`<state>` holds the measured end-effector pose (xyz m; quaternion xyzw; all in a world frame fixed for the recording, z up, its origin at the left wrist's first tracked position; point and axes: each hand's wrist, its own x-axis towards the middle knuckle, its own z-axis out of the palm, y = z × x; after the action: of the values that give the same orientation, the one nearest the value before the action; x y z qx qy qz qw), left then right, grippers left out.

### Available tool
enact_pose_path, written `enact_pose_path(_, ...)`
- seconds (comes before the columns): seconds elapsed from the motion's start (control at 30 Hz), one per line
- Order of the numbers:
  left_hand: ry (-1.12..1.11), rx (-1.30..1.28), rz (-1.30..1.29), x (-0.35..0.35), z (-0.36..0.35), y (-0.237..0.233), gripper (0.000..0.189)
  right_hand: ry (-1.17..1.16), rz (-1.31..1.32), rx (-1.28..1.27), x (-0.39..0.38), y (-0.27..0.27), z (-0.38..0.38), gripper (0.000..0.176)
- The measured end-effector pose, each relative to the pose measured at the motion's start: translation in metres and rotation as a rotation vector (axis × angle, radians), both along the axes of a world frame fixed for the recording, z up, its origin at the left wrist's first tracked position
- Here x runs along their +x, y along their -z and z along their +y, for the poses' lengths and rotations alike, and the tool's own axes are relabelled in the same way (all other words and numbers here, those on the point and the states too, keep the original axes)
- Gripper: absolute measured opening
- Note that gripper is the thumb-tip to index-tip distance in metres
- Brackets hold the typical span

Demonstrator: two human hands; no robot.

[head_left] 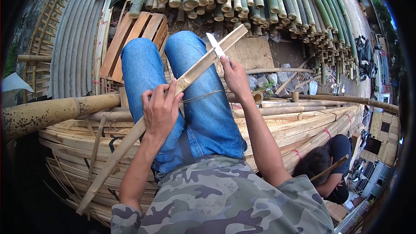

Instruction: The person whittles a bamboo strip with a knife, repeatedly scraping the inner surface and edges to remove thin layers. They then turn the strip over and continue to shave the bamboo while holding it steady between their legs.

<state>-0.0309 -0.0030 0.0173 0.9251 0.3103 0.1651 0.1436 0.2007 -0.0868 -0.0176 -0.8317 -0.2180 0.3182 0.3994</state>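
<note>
A long split bamboo strip (199,67) lies diagonally across my thighs, its hollow inner side with a node facing up. My left hand (161,110) grips it near the middle, below the node, over my left thigh. In my right hand (235,76) is a knife (215,44), held by its handle, its pale blade resting across the strip near the upper end. The strip's lower end reaches down to the left, past my left forearm. My right fingers are wrapped round the handle, which they mostly hide.
Stacked bamboo poles (251,0) lie ahead. A wooden crate (134,39) stands beyond my knees, beside corrugated sheets (76,39). Bundled bamboo strips (299,125) lie beneath and beside me. A thick pole (60,110) juts in from the left. Another person (329,164) bends at the lower right.
</note>
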Motion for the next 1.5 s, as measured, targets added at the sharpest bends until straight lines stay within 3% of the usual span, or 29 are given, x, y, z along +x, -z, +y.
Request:
enact_pose_path(0.2, 0.034, -0.048, -0.065, 0.012, 0.013, 0.003, 0.039, 0.045, -0.015, -0.018, -0.01, -0.005, 0.006, 0.053)
enact_pose_path(0.27, 0.027, -0.059, -0.062, 0.016, 0.016, 0.003, 0.038, -0.158, -0.261, 0.005, -0.035, -0.009, 0.0, 0.053)
enact_pose_path(0.43, 0.005, -0.103, -0.089, 0.014, 0.014, 0.003, 0.038, -0.252, -0.166, -0.078, -0.021, -0.016, 0.001, 0.052)
enact_pose_path(0.47, 0.002, -0.099, -0.089, 0.014, 0.013, 0.003, 0.038, -0.248, -0.163, -0.079, -0.012, -0.006, -0.002, 0.052)
enact_pose_path(0.53, -0.003, -0.096, -0.089, 0.014, 0.011, 0.002, 0.038, -0.035, 0.095, 0.012, 0.001, 0.005, -0.004, 0.055)
enact_pose_path(0.67, -0.036, -0.124, -0.014, 0.026, 0.001, 0.001, 0.039, 0.162, 0.046, 0.04, 0.009, 0.01, -0.001, 0.056)
enact_pose_path(0.73, -0.051, -0.133, -0.007, 0.03, -0.002, 0.003, 0.039, 0.164, -0.078, 0.028, 0.008, 0.002, 0.008, 0.051)
enact_pose_path(0.9, -0.073, -0.083, -0.043, 0.034, -0.004, 0.009, 0.038, 0.139, -0.337, -0.071, 0.012, -0.005, 0.021, 0.057)
enact_pose_path(1.03, -0.091, -0.09, 0.012, 0.034, -0.004, 0.008, 0.037, 0.065, -0.244, -0.112, -0.001, -0.007, 0.019, 0.058)
enact_pose_path(1.13, -0.072, -0.013, 0.004, 0.033, -0.001, 0.01, 0.038, 0.014, -0.378, -0.074, -0.015, -0.007, 0.016, 0.052)
enact_pose_path(1.23, -0.063, -0.004, 0.004, 0.031, 0.0, 0.01, 0.038, -0.083, -0.264, -0.136, -0.004, -0.021, 0.015, 0.052)
enact_pose_path(1.4, -0.077, -0.04, -0.01, 0.033, -0.003, 0.011, 0.038, 0.02, -0.174, -0.138, 0.008, -0.013, 0.031, 0.054)
enact_pose_path(1.5, -0.077, -0.015, -0.001, 0.032, -0.003, 0.01, 0.038, 0.055, -0.288, -0.049, -0.022, -0.003, 0.02, 0.056)
